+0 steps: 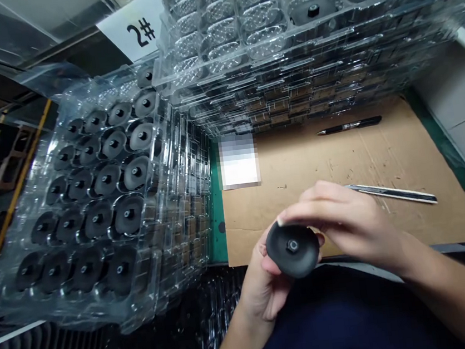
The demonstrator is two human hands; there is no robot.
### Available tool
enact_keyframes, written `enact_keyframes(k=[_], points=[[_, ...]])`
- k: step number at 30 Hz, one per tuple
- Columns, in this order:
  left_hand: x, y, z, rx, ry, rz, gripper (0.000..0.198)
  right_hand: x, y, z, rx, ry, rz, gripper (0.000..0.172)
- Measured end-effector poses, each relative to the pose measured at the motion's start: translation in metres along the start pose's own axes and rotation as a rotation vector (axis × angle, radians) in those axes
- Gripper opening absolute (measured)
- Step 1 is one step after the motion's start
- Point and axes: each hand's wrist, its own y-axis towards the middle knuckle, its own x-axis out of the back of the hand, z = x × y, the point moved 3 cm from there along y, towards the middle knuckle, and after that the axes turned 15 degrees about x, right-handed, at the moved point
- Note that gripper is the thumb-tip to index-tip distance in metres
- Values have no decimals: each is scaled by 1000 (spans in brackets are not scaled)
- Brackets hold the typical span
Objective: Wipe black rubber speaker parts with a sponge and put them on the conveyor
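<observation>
Both my hands hold a round black rubber disc [292, 249] with a metal-lined hole at its centre. My left hand [262, 291] cradles it from below, with the fingers curled up behind its rim. My right hand [338, 221] pinches the upper rim between fingertips and thumb side. The disc's face is tilted up towards the camera, and its back is hidden. A slim utility knife [394, 193] lies on the cardboard sheet [410, 221] just beyond my right fingers, not touching them.
A clear blister tray [102, 172] of similar black discs lies to the left. Stacked trays [285, 51] rise ahead, beside a "2#" card [135, 26]. A black pen [350, 125] lies on the cardboard, near a blurred white patch [239, 161]. Green matting [216, 215] edges the cardboard.
</observation>
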Motion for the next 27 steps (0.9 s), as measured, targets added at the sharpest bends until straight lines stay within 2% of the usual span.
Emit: enact_keyframes(k=[3,6,8,11,15,18,19,21,23,24,25,27], points=[[2,-1,-1,47,-41,119,74,-2,-27,-25,-424,141,-162,23],[4,0,0,69,-85,162,70,-12,-71,-37,-692,305,-310,27],[3,1,0,81,-103,180,69,-22,-97,-38,-805,412,-297,31],[3,2,1,90,-120,199,67,-34,-121,-34,-886,467,-182,32],[1,1,2,92,-116,198,66,-27,-118,-28,-843,338,-148,29],[-2,0,4,93,-75,197,65,-4,-90,-13,-712,40,-228,24],[-2,0,5,91,-58,190,66,2,-76,-5,-613,-66,-241,24],[-3,1,8,80,-24,159,71,8,-46,14,-312,-204,-205,29],[-1,1,9,44,7,96,72,5,-21,31,-21,-220,-112,29],[0,1,9,23,19,65,70,1,-12,34,39,-213,-54,27],[1,1,9,2,30,30,68,-2,-7,35,31,-212,4,25],[4,1,9,-28,47,-49,62,-8,-1,32,-89,-267,82,24]])
